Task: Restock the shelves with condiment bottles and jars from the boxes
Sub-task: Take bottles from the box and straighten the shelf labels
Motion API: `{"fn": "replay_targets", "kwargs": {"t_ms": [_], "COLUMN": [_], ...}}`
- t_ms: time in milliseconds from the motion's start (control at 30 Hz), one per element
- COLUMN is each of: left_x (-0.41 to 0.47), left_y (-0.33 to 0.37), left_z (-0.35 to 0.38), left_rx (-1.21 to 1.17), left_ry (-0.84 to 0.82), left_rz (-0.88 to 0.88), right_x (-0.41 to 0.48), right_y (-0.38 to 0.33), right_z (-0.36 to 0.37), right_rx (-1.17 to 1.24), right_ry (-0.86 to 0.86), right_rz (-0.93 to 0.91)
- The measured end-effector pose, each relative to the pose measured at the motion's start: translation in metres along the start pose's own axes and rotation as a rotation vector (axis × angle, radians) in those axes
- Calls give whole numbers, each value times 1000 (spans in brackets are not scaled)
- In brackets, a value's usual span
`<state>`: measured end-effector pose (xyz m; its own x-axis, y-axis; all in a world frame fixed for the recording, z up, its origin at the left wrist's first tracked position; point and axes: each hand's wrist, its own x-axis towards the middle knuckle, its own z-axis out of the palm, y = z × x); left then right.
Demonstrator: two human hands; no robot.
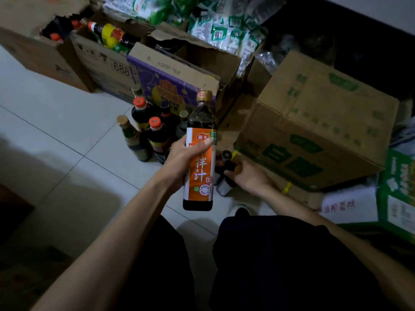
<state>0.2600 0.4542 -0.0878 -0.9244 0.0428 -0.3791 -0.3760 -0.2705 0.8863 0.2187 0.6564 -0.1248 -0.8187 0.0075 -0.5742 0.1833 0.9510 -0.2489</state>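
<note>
**Dark sauce bottle held up over the tiled floor, boxes all around**

At far left, an open cardboard box (33, 30) holds bottles with orange caps, and beside it the box marked 688 (105, 61) shows a dark bottle with a yellow label lying across its top. In front of these, a cluster of dark bottles (148, 131) stands upright on the white tiled floor (56, 122), some with orange caps, some with gold ones, close against a purple-printed box (166, 86).

The left hand (184, 158) holds a dark sauce bottle (198, 153) upright in the air, just right of that cluster; its fingers (202, 144) are wrapped around the orange label, the gold cap uppermost.

Lower and to the right, the right hand (249, 178) reaches down to a small group of dark bottles (224, 167) on the floor, beside a low cardboard flap. Its fingers curl around the gold-capped neck of one of them.

Further right sits a closed cardboard box with green print (318, 122), and green-and-white cartons (397, 189) lie at the edge. Green-and-white packets (224, 25) are heaped behind the boxes.
</note>
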Motion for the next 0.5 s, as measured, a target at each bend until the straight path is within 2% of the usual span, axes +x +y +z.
{"fn": "replay_targets", "kwargs": {"t_ms": [67, 133, 300, 400, 500], "left_x": [-3, -4, -7, -9, -9], "left_y": [0, -1, -6, -9, -12], "left_z": [-2, -5, -9, -10, -11], "left_rx": [-2, 6, 52, 55, 58], "left_ry": [-6, 7, 25, 25, 12], "left_rz": [-4, -8, -11, -27, -32], "right_x": [4, 7, 5, 4, 5], "right_y": [-2, -7, -3, 8, 18], "right_z": [11, 12, -8, -14, -10], "right_rx": [-185, -253, -412, -489, -452], "right_ry": [145, 190, 39, 35, 62], "right_rz": [15, -35, -202, -317, -362]}}
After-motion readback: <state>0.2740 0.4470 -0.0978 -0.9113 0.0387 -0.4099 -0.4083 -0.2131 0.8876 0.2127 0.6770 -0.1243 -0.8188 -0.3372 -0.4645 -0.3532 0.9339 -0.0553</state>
